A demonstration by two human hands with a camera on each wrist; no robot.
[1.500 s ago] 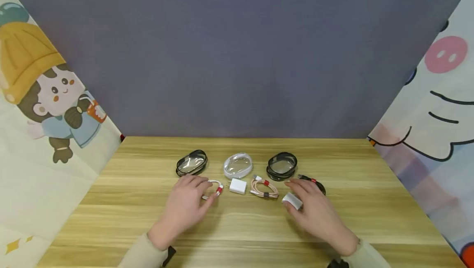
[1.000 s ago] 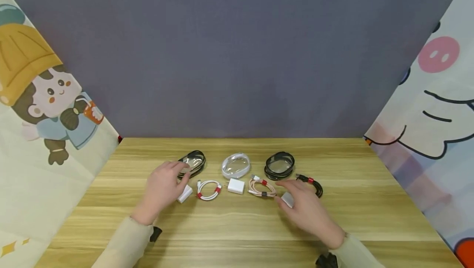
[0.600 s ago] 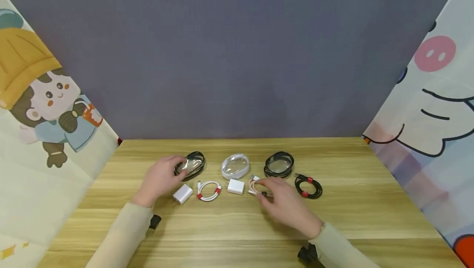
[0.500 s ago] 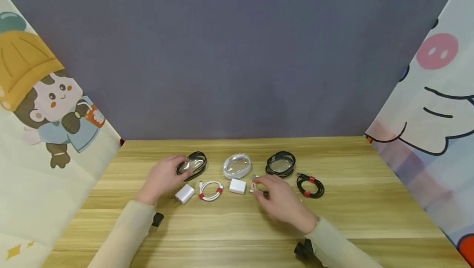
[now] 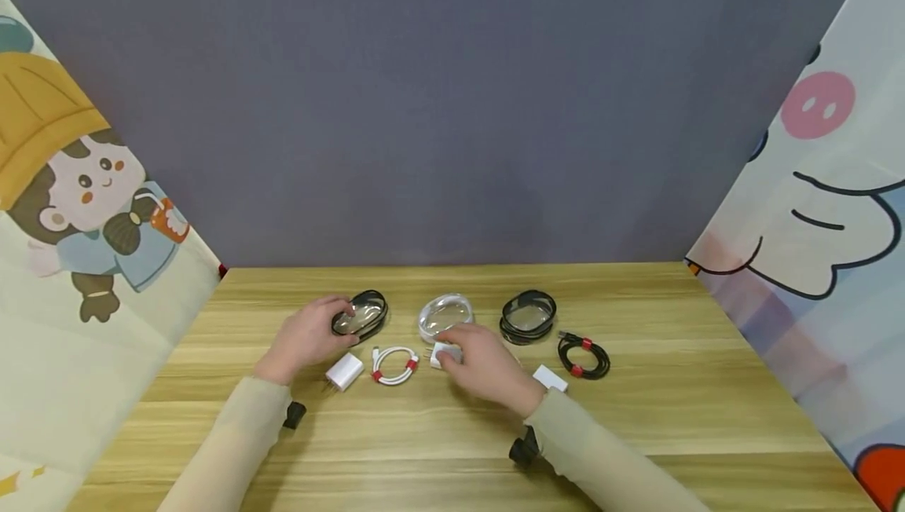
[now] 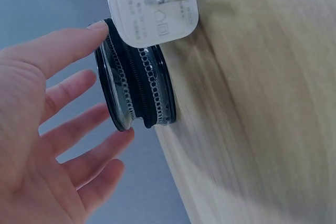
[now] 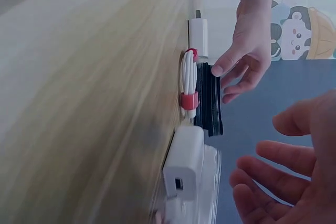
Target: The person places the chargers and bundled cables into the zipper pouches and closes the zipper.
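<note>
Fingers of my left hand [image 5: 305,337] curve loosely around the left edge of the black oval zip case with a clear lid [image 5: 360,314], thumb and fingertips touching its rim; the left wrist view shows the thumb at the top of the case [image 6: 137,90] and the other fingers [image 6: 79,121] spread across the clear face, not clamped. My right hand [image 5: 484,361] lies over the middle of the wooden surface [image 5: 672,418], its fingers relaxed and slightly bent above the small white square charger [image 5: 444,354], fingertips at or just over it; I cannot tell whether they truly touch it. In the right wrist view the fingers [image 7: 273,174] stand spread and apart from that charger [image 7: 182,169], holding nothing. Just behind the charger sits the clear oval case with white trim [image 5: 444,316]. Between my hands lies the coiled white cable with red ties [image 5: 394,363], and beside it to the left, near my left wrist, another white plug adapter [image 5: 343,371]. To the right of my right hand lie a third white adapter [image 5: 550,378], a coiled black cable with a red tie [image 5: 583,356] and, behind them, a second black oval case [image 5: 528,316].
</note>
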